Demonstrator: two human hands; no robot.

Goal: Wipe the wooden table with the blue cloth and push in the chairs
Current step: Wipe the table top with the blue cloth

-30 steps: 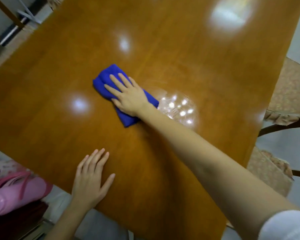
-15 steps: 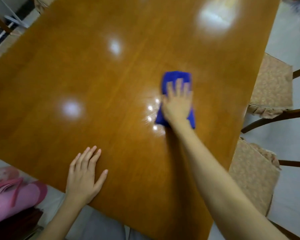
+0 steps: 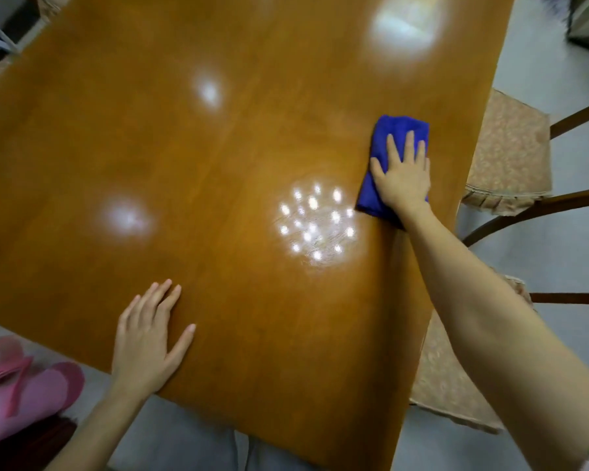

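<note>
Straps showed on a pink bag-like thing (image 3: 24, 392) lying below the near edge of the wooden table (image 3: 218, 147), towards its left corner. What it held we could not tell.

Along the right edge stood two chairs with beige patterned seat cushions and dark wooden frames. The farther chair (image 3: 507, 154) had its seat just beside that edge. The nearer chair (image 3: 446, 379) had its seat against the edge too, and our right forearm crossed in front of part of it. Grey floor (image 3: 541, 62) showed past both chairs. Lamp reflections shone on the glossy top, and one cluster of bright spots (image 3: 315, 224) lay just left of the cloth.

The blue cloth (image 3: 400, 125), folded into a thick pad, lay on the table close to the right edge, about level with the farther chair. Our right hand (image 3: 403, 178) pressed flat on it, with the fingers (image 3: 409, 144) straight and slightly apart and the thumb out to the left. The fingertips stopped short of the cloth's far end, so a blue band showed beyond them. More cloth showed to the left of the thumb and palm, and the heel of the hand covered its near end.

Our left hand (image 3: 147, 338) rested palm down on bare wood at the near edge, well apart from the cloth. Its fingers were straight and nearly together, and its thumb was spread to the right.
</note>
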